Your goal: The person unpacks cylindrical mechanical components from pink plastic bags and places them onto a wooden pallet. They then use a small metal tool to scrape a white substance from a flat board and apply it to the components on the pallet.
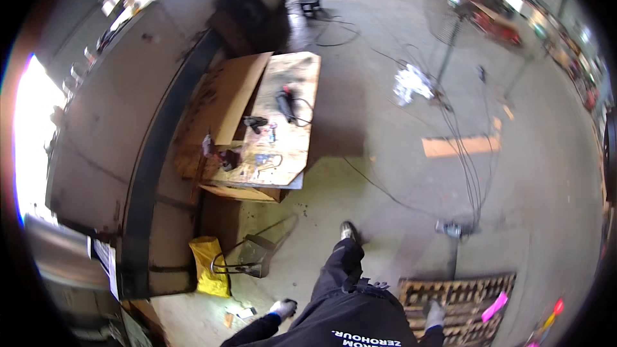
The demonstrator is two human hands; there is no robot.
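Observation:
My left hand [283, 309], in a light glove with darker fingers, hangs beside my body at the lower middle. Its fingers look bent, but they are too small and blurred to read. On my other side, my right hand [434, 314] wears a grey glove and hangs in front of a wooden pallet [463, 311] in the view. Its fingers are blurred too. Nothing can be made out in either hand. One dark shoe [348, 231] is stretched forward on the concrete floor. Nearest my left hand are small pale scraps [245, 313] on the floor.
Ahead left stands a wooden worktable [292, 90] with a black corded power tool [285, 104] and other tools. A yellow bag [210, 266] and metal-framed seat [254, 257] stand near it. Cables [459, 148] and a cardboard strip [459, 147] lie right. Pink material [494, 307] rests on the pallet.

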